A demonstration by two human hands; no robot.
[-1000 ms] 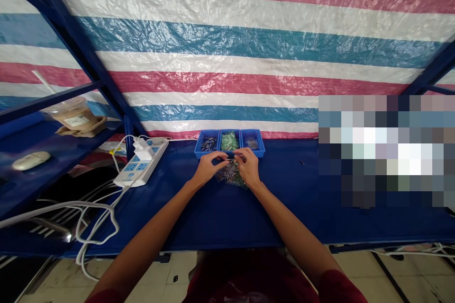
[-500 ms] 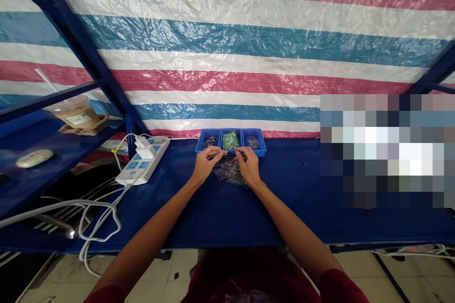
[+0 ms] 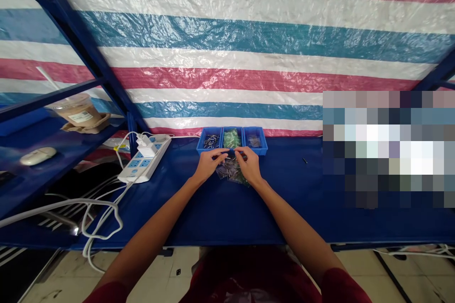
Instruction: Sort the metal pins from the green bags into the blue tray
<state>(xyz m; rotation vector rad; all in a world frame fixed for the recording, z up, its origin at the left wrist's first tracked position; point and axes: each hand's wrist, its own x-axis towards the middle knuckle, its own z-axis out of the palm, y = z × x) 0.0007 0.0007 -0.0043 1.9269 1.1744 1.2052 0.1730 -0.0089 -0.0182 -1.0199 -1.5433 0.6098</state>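
My left hand (image 3: 208, 164) and my right hand (image 3: 249, 165) face each other above a pile of small clear plastic bags (image 3: 232, 173) that have dark and metallic pieces in them. Thumb and forefinger of each hand are brought close together, the fingertips a short gap apart. Whatever lies between them is too small to make out. Just beyond my fingers stand three joined blue bins: the left bin (image 3: 203, 143) has dark screw-like pieces, the middle one a heap of green bags (image 3: 232, 138), the right one small clear bags (image 3: 254, 141).
A white power strip (image 3: 145, 163) with a plug and cables lies on the blue table at left. A small dark piece (image 3: 304, 161) rests to the right. On the left shelf are a lidded cup (image 3: 78, 111) and a mouse (image 3: 38, 155). A pixelated area covers the right side.
My left forefinger has straightened and reaches further right, with the thumb a little lower beneath it. The right hand stays almost in place. The whole view has shifted slightly.
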